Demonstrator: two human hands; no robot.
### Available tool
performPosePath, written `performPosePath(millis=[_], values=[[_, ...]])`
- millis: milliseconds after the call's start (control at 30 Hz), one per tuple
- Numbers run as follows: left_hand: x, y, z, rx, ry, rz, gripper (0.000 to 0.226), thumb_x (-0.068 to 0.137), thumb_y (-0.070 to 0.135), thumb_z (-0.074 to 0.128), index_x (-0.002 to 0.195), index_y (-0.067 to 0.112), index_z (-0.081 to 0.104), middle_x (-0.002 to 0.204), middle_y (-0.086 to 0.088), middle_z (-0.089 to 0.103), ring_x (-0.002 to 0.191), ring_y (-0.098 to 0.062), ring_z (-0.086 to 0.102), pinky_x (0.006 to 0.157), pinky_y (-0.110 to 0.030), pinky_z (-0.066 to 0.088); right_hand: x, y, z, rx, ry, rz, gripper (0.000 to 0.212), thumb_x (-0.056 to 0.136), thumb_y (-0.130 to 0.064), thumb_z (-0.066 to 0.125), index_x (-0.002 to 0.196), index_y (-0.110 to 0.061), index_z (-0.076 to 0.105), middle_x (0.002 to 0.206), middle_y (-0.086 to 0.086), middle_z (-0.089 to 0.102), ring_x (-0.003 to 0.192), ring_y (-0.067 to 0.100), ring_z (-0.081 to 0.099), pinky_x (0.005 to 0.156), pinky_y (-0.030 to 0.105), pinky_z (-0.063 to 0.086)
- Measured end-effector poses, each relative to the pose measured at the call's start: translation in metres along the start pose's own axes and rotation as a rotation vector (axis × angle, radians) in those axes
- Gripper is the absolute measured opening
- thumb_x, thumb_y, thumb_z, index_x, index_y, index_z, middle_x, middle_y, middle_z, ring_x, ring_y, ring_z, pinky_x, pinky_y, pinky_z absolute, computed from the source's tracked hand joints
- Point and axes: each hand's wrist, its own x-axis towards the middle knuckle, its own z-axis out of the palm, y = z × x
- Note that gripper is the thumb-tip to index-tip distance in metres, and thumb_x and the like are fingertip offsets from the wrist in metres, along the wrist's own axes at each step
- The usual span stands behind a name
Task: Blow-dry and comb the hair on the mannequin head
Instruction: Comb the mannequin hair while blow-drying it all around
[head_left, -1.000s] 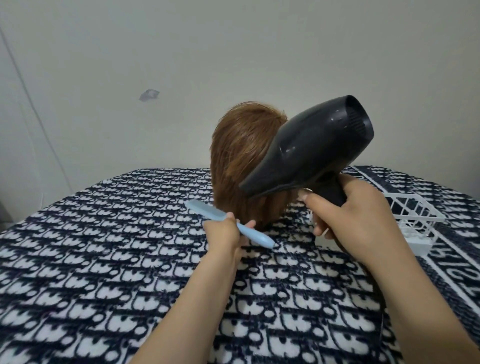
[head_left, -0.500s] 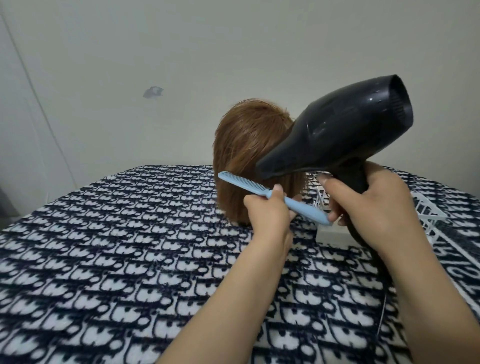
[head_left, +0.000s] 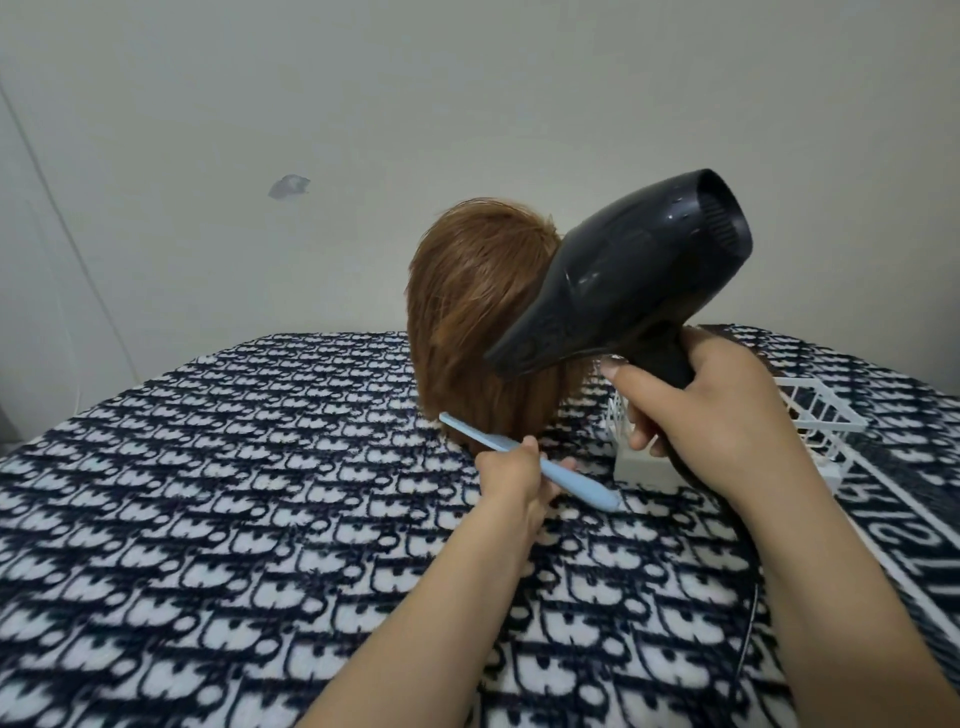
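Task is under way. The mannequin head with short auburn hair (head_left: 478, 322) stands upright on the navy-and-white patterned surface (head_left: 208, 493). The right hand (head_left: 717, 415) grips the black plastic hair dryer (head_left: 623, 280), nozzle close to the lower hair. The left hand (head_left: 511, 475) pinches the light-blue plastic comb (head_left: 480, 437) at the hair's bottom edge. More passes probably remain. A white slatted basket (head_left: 821, 415) stands just beside the head, partly behind the right hand.

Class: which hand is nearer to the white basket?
Right. The right hand, holding the dryer, is just in front of the basket, overlapping it in view. The left hand, holding the comb, is off to the basket's left, by the hair ends.
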Motion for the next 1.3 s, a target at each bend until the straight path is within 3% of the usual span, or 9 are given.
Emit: performPosePath(millis=[133, 267, 433, 567, 767, 1000, 1100, 1200, 1300], values=[[0.002, 0.001, -0.021, 0.092, -0.015, -0.011, 0.034, 0.099, 0.006, 0.047, 0.132, 0.007, 0.036, 0.123, -0.02, 0.048, 0.073, -0.037, 0.068, 0.072, -0.051, 0.057, 0.0, 0.002, -0.001, -0.024, -0.017, 0.025, 0.018, 0.09, -0.035, 0.07, 0.081, -0.021, 0.062, 0.059, -0.008, 0.07, 0.04, 0.006, 0.063, 0.043, 0.018, 0.047], [0.003, 0.016, -0.036, 0.124, -0.029, -0.031, 0.03, 0.1, 0.004, 0.043, 0.13, 0.003, 0.039, 0.118, -0.023, 0.047, 0.068, -0.038, 0.066, 0.048, -0.044, 0.055, -0.001, 0.001, 0.002, 0.03, -0.039, 0.037, 0.017, 0.091, -0.033, 0.07, 0.082, -0.02, 0.063, 0.057, -0.005, 0.071, 0.037, 0.005, 0.061, 0.039, 0.011, 0.042], [-0.004, 0.025, -0.046, 0.165, -0.037, -0.055, 0.022, 0.101, 0.003, 0.039, 0.122, -0.001, 0.041, 0.095, -0.017, 0.049, 0.07, -0.04, 0.061, 0.055, -0.044, 0.05, -0.001, 0.002, 0.005, 0.013, -0.053, 0.051, 0.019, 0.091, -0.034, 0.071, 0.081, -0.021, 0.062, 0.056, -0.005, 0.07, 0.04, 0.007, 0.064, 0.042, 0.019, 0.048], [-0.008, 0.027, -0.051, 0.2, -0.034, -0.08, 0.014, 0.102, 0.002, 0.037, 0.115, 0.0, 0.04, 0.091, -0.016, 0.051, 0.071, -0.04, 0.058, 0.062, -0.047, 0.048, -0.001, 0.004, 0.01, -0.048, -0.041, 0.045, 0.017, 0.09, -0.035, 0.071, 0.083, -0.022, 0.062, 0.055, -0.003, 0.069, 0.041, 0.008, 0.065, 0.046, 0.027, 0.05], [-0.004, 0.03, -0.056, 0.161, -0.004, -0.164, 0.031, 0.104, 0.003, 0.031, 0.132, 0.0, 0.042, 0.129, -0.017, 0.052, 0.115, -0.043, 0.054, 0.077, -0.045, 0.046, -0.003, 0.003, 0.017, -0.048, -0.066, 0.043, 0.013, 0.088, -0.036, 0.071, 0.088, -0.024, 0.064, 0.057, -0.002, 0.069, 0.042, 0.009, 0.067, 0.043, 0.024, 0.05], [-0.002, 0.036, -0.063, 0.1, 0.063, -0.151, 0.011, 0.104, 0.002, 0.028, 0.109, -0.004, 0.037, 0.084, -0.013, 0.044, 0.121, -0.037, 0.052, 0.081, -0.041, 0.045, -0.004, 0.002, 0.02, -0.049, -0.047, 0.033, 0.013, 0.088, -0.038, 0.07, 0.085, -0.028, 0.063, 0.056, -0.006, 0.069, 0.042, 0.009, 0.067, 0.045, 0.023, 0.048], [-0.005, 0.038, -0.065, 0.088, 0.091, -0.138, 0.011, 0.104, 0.002, 0.03, 0.103, -0.003, 0.04, 0.083, -0.013, 0.045, 0.108, -0.038, 0.057, 0.073, -0.04, 0.05, -0.004, 0.001, 0.021, -0.073, -0.042, 0.029, 0.015, 0.087, -0.04, 0.07, 0.085, -0.028, 0.062, 0.056, -0.004, 0.069, 0.043, 0.008, 0.067, 0.045, 0.023, 0.047], [0.0, 0.041, -0.069, 0.129, 0.134, -0.081, 0.023, 0.103, 0.003, 0.031, 0.085, 0.002, 0.045, 0.077, -0.012, 0.046, 0.075, -0.032, 0.059, 0.048, -0.04, 0.052, -0.005, 0.0, 0.023, -0.091, -0.055, 0.02, 0.014, 0.088, -0.039, 0.07, 0.085, -0.029, 0.061, 0.056, -0.006, 0.069, 0.044, 0.008, 0.067, 0.047, 0.027, 0.049], [0.007, 0.052, -0.075, 0.193, 0.203, 0.086, 0.014, 0.097, 0.0, 0.032, 0.097, 0.003, 0.045, 0.073, -0.011, 0.049, 0.055, -0.023, 0.049, 0.043, -0.03, 0.044, -0.006, 0.0, 0.023, -0.081, -0.05, 0.019, 0.013, 0.089, -0.039, 0.071, 0.085, -0.031, 0.061, 0.056, -0.006, 0.069, 0.043, 0.007, 0.067, 0.045, 0.024, 0.048]])
